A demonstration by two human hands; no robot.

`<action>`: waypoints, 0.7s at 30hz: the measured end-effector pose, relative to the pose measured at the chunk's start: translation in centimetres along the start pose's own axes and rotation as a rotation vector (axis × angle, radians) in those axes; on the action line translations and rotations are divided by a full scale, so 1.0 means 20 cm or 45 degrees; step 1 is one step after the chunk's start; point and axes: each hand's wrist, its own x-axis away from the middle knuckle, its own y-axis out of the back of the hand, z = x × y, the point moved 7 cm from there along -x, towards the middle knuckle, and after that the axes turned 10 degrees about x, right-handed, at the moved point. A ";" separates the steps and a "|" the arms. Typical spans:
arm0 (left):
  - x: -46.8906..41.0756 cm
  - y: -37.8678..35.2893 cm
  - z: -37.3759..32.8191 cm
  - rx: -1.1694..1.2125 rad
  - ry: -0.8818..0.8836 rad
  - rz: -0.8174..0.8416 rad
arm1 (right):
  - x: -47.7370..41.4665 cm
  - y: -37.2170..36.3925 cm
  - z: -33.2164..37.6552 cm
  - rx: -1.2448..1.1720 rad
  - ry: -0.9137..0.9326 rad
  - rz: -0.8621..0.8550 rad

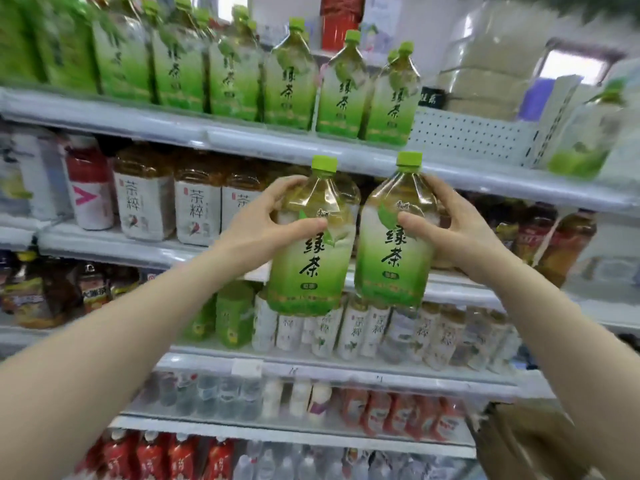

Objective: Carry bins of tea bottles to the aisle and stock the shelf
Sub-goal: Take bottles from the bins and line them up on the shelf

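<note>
Two bare arms reach up toward a store shelf unit, each hand wrapped around a large green tea bottle. The left hand (266,220) grips the left bottle (311,244) at its clear, ridged shoulder, thumb across the front and fingers curled behind; the right hand (453,230) clasps the right bottle (394,237) the same way from the other side. Both bottles are transparent plastic, squarish in body with tapering faceted necks, filled with pale amber liquid, capped in lime green and sleeved in glossy green-to-white labels bearing dark brush characters. They hang side by side between the hands, nearly touching, tilted slightly toward each other at the base.

Above the hands, a row of matching green tea bottles (291,84) lines the top shelf (242,136), whose pale metal edge runs just behind the two caps. Above the right hand that shelf shows a bare stretch backed by a perforated white panel (467,136). Beyond the left hand stand brown tea bottles with white paper-look labels (197,209). Below the hands sit smaller clear bottles (363,327), and lower still red-labelled ones (398,414), all blurred. Under the right forearm, a brown cardboard box (526,441) shows at the edge
</note>
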 end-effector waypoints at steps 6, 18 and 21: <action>-0.33 0.03 -0.33 0.075 -0.086 -0.179 | -0.32 0.34 0.09 -0.011 0.141 -0.081; -0.80 0.06 -0.60 0.203 -0.156 -0.311 | -0.96 0.80 -0.09 -0.437 0.096 -0.414; -0.90 0.02 -0.59 0.151 -0.149 -0.344 | -1.08 0.83 -0.17 -0.521 0.089 -0.428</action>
